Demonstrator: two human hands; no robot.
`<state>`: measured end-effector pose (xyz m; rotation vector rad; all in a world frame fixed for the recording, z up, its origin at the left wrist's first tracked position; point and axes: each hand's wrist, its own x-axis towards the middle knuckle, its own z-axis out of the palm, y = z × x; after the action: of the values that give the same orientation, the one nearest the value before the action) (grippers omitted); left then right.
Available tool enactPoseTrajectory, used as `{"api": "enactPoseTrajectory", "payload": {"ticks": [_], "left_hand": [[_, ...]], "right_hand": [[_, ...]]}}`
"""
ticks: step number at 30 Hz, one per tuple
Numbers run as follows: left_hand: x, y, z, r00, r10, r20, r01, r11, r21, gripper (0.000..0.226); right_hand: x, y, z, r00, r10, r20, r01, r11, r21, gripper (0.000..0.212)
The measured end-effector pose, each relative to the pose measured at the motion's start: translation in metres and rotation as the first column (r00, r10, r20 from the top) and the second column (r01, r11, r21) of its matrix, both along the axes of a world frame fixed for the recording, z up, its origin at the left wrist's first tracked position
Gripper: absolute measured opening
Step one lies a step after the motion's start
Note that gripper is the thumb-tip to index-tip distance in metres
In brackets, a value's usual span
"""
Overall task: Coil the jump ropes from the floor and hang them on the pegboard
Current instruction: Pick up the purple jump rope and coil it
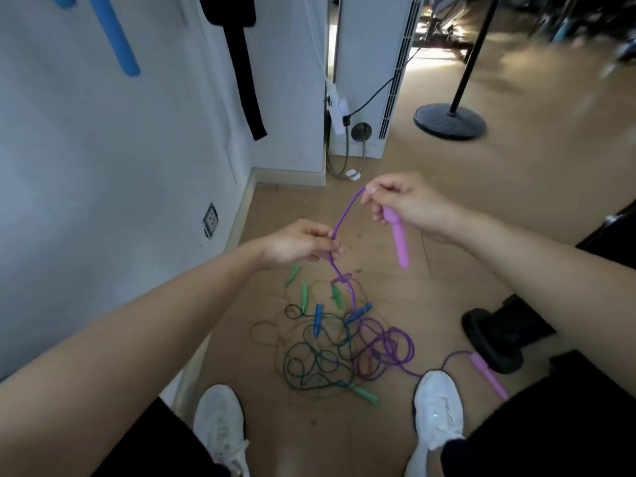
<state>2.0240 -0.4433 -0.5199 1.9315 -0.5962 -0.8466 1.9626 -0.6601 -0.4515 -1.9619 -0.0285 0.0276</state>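
Wall: a blue foam tube [113, 32] and a black strap [241, 63] are hanging on the white wall at the far left. I cannot tell if this is the pegboard.
Left hand [299, 246]: you are pinching the purple rope [344, 215] between thumb and curled fingertips, probably to guide the cord.
Floor pile [320, 356]: green, blue and purple ropes are lying tangled between your white shoes [220, 421].
Purple rope: it is arching between your hands, then dropping through a knot [342, 279] into the pile. The knot probably needs undoing before coiling.
Right hand [402, 204]: the lower fingers are curling round the pink handle [399, 239], and thumb and forefinger are pinching the cord, I think as an anchor for the first loop.
Second pink handle [488, 375]: it is lying on the floor beside your right shoe.
Containers: none is showing, and the ropes are lying loose on the floor.
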Motion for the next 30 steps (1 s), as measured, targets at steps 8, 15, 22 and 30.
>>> {"api": "enactPoseTrajectory", "payload": {"ticks": [8,15,22,30], "left_hand": [[0.009,0.044,0.034,0.983,-0.113,0.147,0.113,0.994,0.008,0.017],[0.016,0.055,0.045,0.947,0.311,0.079,-0.268,0.902,-0.338,0.02],[0.018,0.052,0.058,0.927,0.368,0.064,-0.301,0.838,-0.455,0.02],[0.027,0.063,0.036,0.98,0.0,0.2,-0.004,1.0,0.017,0.014]], "right_hand": [[0.002,-0.02,0.024,0.925,-0.371,0.084,0.305,0.855,0.42,0.024],[-0.004,-0.005,-0.018,0.992,0.006,-0.129,0.001,0.998,0.055,0.007],[0.0,0.022,-0.008,0.996,0.017,-0.085,0.008,0.956,0.292,0.018],[0.02,0.006,0.015,0.976,-0.204,-0.081,0.211,0.767,0.607,0.03]]}}
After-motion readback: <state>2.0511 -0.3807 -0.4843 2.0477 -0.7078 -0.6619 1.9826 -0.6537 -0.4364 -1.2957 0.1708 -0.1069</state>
